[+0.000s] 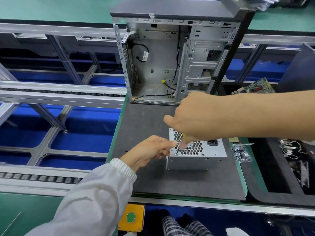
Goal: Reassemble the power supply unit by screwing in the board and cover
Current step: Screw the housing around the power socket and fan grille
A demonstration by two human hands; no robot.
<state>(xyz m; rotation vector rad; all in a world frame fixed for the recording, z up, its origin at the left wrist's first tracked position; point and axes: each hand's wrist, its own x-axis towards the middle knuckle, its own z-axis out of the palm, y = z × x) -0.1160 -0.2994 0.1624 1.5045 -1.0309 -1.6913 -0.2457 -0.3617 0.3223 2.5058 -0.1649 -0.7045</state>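
A silver power supply unit (202,158) stands on the dark mat (170,183), its honeycomb grille facing up. My right hand (192,116) grips a screwdriver (179,147) from above; most of the tool is hidden under the hand. Its tip sits on a screw (176,154) at the grille's front-left corner. My left hand (150,151) holds the unit's left edge, thumb on top near that corner.
An open, gutted computer case (170,65) stands upright behind the mat. A small bag of screws (241,153) lies right of the unit. A black tray (281,167) with cables is at right, a circuit board (255,86) behind it. Roller conveyor rails (59,96) run at left.
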